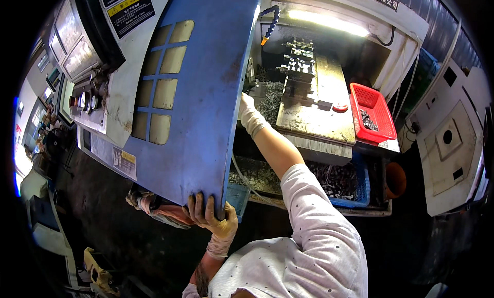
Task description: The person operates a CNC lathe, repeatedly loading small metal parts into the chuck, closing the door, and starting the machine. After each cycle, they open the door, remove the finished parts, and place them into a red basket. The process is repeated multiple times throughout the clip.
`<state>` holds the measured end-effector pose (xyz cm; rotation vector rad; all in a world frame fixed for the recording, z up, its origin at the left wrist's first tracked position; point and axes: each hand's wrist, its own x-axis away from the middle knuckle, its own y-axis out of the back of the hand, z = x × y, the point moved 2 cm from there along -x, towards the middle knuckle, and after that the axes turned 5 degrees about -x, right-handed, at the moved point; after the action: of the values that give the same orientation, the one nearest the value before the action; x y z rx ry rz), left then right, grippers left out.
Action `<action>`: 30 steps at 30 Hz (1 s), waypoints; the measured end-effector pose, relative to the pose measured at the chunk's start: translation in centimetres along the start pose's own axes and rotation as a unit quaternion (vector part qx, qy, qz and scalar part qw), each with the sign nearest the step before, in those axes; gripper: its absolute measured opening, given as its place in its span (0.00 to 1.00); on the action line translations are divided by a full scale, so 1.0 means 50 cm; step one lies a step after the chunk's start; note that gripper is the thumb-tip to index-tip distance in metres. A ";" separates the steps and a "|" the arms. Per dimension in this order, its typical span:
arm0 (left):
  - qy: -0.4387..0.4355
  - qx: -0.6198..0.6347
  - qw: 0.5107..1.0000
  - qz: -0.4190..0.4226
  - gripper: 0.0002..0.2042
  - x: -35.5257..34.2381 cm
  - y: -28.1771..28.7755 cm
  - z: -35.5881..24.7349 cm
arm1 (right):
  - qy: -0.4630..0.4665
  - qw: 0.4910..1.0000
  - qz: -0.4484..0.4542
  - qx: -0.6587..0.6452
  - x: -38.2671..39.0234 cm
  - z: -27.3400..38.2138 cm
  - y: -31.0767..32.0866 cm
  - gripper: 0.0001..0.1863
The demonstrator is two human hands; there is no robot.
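Observation:
A blue sliding machine door (pixel 198 112) with small window panes stands at the left of the machine opening. My left hand (pixel 213 218), in a light glove with dark-stained fingers, wraps round the door's lower corner. Past the door's right edge my right hand (pixel 247 108), also gloved, reaches into the machine near the spindle (pixel 250 71). Its fingers are hidden behind the door, so what they touch does not show. Right of that arm, a tool block (pixel 300 69) with several holders sits on a flat machine table (pixel 329 87).
Metal shavings (pixel 271 100) lie beside the tool block. A red plastic basket (pixel 383 112) with small metal parts stands right of the table. Below are a blue crate (pixel 363 182) of scrap and an orange bucket (pixel 395 179). A blue coolant hose (pixel 272 22) hangs above.

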<state>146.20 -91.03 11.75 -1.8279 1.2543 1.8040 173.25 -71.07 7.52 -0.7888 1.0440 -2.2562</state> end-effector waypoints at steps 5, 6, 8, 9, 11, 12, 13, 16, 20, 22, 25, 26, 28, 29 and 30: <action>-0.005 -0.002 1.000 -0.004 0.18 0.001 -0.001 -0.002 | 0.021 1.000 -0.005 -0.001 0.003 -0.002 0.001 0.05; -0.006 -0.004 1.000 -0.006 0.18 0.002 0.000 0.001 | 0.009 1.000 -0.006 0.017 0.023 0.005 -0.007 0.05; -0.006 -0.007 1.000 -0.010 0.18 0.006 0.001 0.002 | 0.013 1.000 0.013 0.002 0.041 0.003 -0.015 0.04; -0.005 -0.007 1.000 -0.008 0.18 0.005 0.002 0.001 | 0.007 1.000 0.018 -0.010 0.045 0.000 -0.017 0.04; -0.002 -0.008 1.000 -0.006 0.18 0.002 0.004 -0.001 | -0.046 0.998 0.048 -0.006 0.053 -0.001 -0.019 0.05; -0.004 -0.005 1.000 -0.003 0.18 0.001 0.000 -0.004 | -0.026 0.999 0.040 -0.021 0.022 -0.002 -0.002 0.05; -0.005 -0.003 1.000 0.000 0.18 0.001 -0.004 -0.008 | -0.007 0.999 0.034 -0.036 -0.009 -0.005 0.014 0.05; -0.004 -0.009 1.000 -0.006 0.18 0.004 -0.003 -0.005 | -0.006 1.000 0.025 0.003 -0.006 -0.005 0.012 0.06; -0.007 0.005 1.000 -0.014 0.19 0.006 0.001 0.004 | -0.018 0.997 -0.038 0.070 0.039 0.019 -0.003 0.07; -0.004 0.003 1.000 -0.003 0.20 0.005 0.000 -0.001 | -0.023 0.990 -0.046 0.129 0.029 0.028 0.009 0.07; -0.005 0.012 1.000 0.002 0.21 0.000 -0.002 -0.004 | 0.175 0.983 -0.036 0.038 -0.050 0.016 0.046 0.03; -0.002 0.011 1.000 0.006 0.21 0.002 0.000 -0.002 | 0.192 0.976 -0.092 0.033 -0.043 0.016 0.047 0.04; 0.002 0.002 1.000 0.009 0.22 0.005 0.002 0.002 | 0.199 0.968 -0.152 -0.004 -0.029 0.018 0.046 0.07; 0.002 0.002 1.000 0.010 0.22 0.005 0.002 0.001 | 0.200 0.966 -0.164 -0.010 -0.033 0.019 0.048 0.07; 0.001 0.000 1.000 0.009 0.22 0.005 0.002 0.001 | 0.200 0.964 -0.176 -0.016 -0.036 0.017 0.048 0.07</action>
<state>146.06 -91.15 11.55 -1.8257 1.2759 1.8117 175.61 -71.65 5.54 -0.5755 1.1975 -2.7917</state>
